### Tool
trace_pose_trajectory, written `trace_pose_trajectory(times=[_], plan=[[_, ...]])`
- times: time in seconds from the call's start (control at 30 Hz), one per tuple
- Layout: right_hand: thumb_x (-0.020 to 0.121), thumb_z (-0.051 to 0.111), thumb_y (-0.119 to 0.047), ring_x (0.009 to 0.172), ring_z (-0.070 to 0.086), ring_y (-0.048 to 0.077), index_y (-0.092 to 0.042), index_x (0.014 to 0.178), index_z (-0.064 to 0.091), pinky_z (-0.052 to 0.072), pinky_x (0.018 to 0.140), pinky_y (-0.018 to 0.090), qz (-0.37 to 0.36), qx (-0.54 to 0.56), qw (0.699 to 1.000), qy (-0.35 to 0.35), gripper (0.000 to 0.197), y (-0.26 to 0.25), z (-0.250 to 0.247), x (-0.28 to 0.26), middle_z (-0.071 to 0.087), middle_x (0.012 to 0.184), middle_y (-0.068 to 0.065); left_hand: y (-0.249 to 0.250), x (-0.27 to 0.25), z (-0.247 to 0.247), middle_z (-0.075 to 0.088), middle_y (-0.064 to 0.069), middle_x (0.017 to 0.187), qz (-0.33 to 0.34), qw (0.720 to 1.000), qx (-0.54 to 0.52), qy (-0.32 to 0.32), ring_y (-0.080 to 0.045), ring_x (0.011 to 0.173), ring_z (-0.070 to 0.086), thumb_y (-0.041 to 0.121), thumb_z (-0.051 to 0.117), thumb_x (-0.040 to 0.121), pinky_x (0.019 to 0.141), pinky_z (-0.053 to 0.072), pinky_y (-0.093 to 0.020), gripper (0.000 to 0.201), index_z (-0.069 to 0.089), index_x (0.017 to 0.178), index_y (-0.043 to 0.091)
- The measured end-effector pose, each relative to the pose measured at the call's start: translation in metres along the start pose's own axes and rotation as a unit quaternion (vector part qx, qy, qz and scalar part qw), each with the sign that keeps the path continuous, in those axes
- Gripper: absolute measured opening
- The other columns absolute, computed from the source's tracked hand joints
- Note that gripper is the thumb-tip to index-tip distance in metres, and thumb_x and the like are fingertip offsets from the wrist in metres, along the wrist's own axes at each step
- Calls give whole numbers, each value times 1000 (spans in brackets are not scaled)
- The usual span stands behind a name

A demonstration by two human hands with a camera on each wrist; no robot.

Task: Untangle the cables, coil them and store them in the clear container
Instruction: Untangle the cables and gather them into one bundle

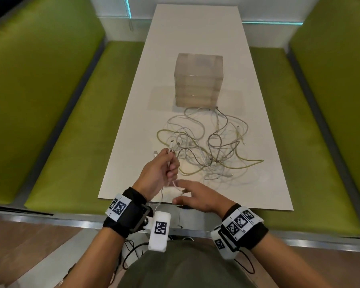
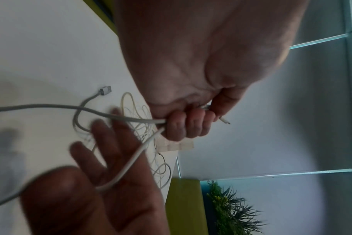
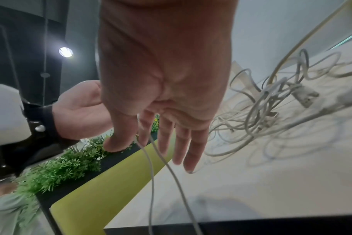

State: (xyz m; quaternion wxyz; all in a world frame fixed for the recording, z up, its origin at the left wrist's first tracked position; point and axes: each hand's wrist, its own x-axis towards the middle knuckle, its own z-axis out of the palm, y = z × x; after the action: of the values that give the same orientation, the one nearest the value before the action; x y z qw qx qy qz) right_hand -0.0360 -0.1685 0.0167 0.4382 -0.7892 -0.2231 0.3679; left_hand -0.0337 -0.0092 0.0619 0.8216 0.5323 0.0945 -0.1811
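A tangle of white, grey and yellow-green cables [image 1: 210,148] lies on the white table [image 1: 133,125], in front of a clear stacked container [image 1: 199,79]. My left hand [image 1: 162,169] grips a white cable [image 2: 131,165] in a fist above the table's near edge; its plug end [image 2: 225,121] sticks out past the fingers [image 2: 191,124]. My right hand [image 1: 193,194] is spread with straight fingers [image 3: 183,143] just right of the left hand, and a loop of that white cable [image 3: 165,162] runs across its fingers and hangs down.
Green upholstered benches [image 1: 56,121] run along both sides of the table. A loose USB plug [image 2: 106,90] lies on the table near the left hand. Green plants [image 3: 66,167] stand behind the left bench.
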Motion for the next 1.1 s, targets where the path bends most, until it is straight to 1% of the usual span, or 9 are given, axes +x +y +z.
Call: trace_pose_trajectory(times=[0.13,0.23,0.37,0.5,0.57,0.77,0.9,1.0,1.1], plan=[[96,51,-18,91,63,10,-10,106,57,50,91,33,-3,14,998,-55,14,1,15,1,68,100,5,-4,1,-3,36,0,64,1,1000,-17,-4,-12,51,27,21,39,96,51,24,-24,17,33,81,16],[95,54,-20,104,60,21,-11,113,54,48,92,32,4,-7,998,-54,20,5,16,-1,63,114,10,-6,-1,-7,37,2,61,-5,1000,-26,-5,-11,49,27,26,42,91,51,24,-24,17,34,80,16],[90,63,-26,122,48,12,-21,137,42,42,103,28,25,-53,998,-17,52,14,1,-10,49,136,-3,-6,-4,-10,42,-1,63,8,999,27,19,-13,52,27,20,37,101,56,23,-28,22,33,79,15],[90,61,-19,87,60,12,-23,95,63,50,79,23,73,-62,989,112,7,29,-34,-36,63,96,-7,-7,-4,-16,53,-2,64,27,995,84,38,-13,53,32,19,33,103,56,26,-26,23,36,81,14],[89,61,-17,80,59,12,-21,87,63,47,71,20,105,-94,977,160,5,37,-50,-50,63,90,-8,-8,-3,-19,56,-2,66,32,993,109,36,-14,55,33,19,34,103,56,28,-25,21,39,83,15],[91,58,-34,84,57,12,-20,107,65,43,74,26,94,-191,955,209,22,26,-58,-44,62,108,-3,-15,3,-16,62,2,67,33,987,157,10,-9,54,39,16,33,103,54,32,-21,24,54,94,9],[89,56,-48,104,58,25,-11,114,59,42,79,33,201,-316,913,163,45,13,-50,-6,61,115,8,-19,5,-11,71,-6,77,24,992,126,3,-11,56,50,14,37,102,55,40,-22,20,51,90,7],[89,60,-39,110,58,27,-9,117,57,45,83,34,258,-371,884,120,41,15,-45,10,60,120,10,-19,4,-10,74,-15,91,18,994,104,10,-15,65,62,16,42,100,59,47,-23,15,49,90,7],[91,56,-27,105,60,26,-11,110,62,44,78,32,254,-347,896,113,25,21,-45,9,63,115,9,-21,2,-11,73,-19,98,7,996,79,31,-21,76,70,16,45,99,63,53,-25,14,50,89,8]])
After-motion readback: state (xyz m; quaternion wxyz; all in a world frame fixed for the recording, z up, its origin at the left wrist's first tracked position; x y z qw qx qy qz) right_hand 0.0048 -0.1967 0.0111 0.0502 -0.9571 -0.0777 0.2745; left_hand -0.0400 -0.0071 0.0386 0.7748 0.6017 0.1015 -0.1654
